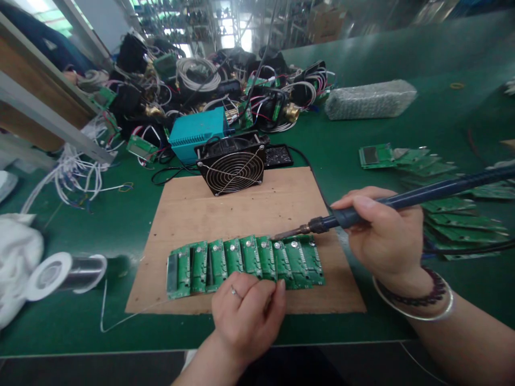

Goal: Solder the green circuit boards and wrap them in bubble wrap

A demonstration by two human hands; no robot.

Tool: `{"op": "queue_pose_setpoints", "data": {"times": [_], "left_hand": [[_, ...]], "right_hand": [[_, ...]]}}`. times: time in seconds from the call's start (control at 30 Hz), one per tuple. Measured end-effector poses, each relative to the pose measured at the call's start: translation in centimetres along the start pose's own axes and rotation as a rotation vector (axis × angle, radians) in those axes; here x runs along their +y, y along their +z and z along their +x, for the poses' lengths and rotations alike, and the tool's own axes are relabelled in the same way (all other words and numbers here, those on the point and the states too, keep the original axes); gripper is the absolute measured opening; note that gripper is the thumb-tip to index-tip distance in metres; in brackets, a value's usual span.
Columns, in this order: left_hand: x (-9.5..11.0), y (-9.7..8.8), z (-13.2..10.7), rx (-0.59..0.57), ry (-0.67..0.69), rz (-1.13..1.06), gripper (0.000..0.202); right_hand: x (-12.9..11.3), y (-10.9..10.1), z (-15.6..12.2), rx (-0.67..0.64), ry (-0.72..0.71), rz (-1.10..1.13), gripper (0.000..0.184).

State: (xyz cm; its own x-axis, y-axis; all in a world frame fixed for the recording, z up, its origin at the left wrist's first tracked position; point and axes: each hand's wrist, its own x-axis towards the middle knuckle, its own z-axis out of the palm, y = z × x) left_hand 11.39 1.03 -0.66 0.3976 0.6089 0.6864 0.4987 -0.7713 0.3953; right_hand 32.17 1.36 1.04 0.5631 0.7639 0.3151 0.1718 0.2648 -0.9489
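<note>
Nearest: left grip [247,308] over the near edge of the row, pinched shut on thin solder wire [102,315], short end up past the thumb. To the right, right grip [384,230] closed around the handle of a soldering iron [350,217], tip at the far edge of the row; can't tell if touching. Between and under both: green circuit boards [251,254], overlapping left to right, on a cardboard sheet [241,212] on the green surface [346,145]. Left: solder spool [66,273] on its side, beside white cloth [18,262]. At right, more loose boards [458,222], fanned out. Farther: black fan [233,171] at the sheet's far edge, teal box [197,131] just behind. Beyond: heap of cabled assemblies [199,75], bubble-wrapped pack [370,100] to its right. Farthest: brown carton [326,22], blurred.
</note>
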Motion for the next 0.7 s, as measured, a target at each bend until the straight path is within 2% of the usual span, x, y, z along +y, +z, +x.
{"op": "queue_pose_setpoints", "data": {"times": [0.3, 0.43, 0.5, 0.57, 0.7], "left_hand": [[-0.1, -0.1, -0.3, -0.014, -0.016, -0.002, 0.014], [-0.1, -0.2, -0.2, -0.015, -0.025, -0.015, 0.012], [-0.1, -0.2, -0.2, -0.012, -0.024, -0.025, 0.011], [-0.1, -0.4, -0.3, -0.01, -0.011, -0.027, 0.01], [0.1, -0.7, -0.5, 0.004, 0.044, -0.021, 0.008]], "right_hand": [[0.2, 0.0, -0.2, -0.024, -0.018, -0.03, 0.019], [0.0, 0.2, -0.1, 0.029, -0.03, 0.007, 0.021], [-0.3, 0.0, -0.2, 0.031, -0.079, 0.036, 0.024], [-0.9, -0.3, -0.6, -0.069, -0.192, 0.026, 0.027], [-2.0, -0.7, -1.4, -0.493, -0.547, -0.111, 0.037]]}}
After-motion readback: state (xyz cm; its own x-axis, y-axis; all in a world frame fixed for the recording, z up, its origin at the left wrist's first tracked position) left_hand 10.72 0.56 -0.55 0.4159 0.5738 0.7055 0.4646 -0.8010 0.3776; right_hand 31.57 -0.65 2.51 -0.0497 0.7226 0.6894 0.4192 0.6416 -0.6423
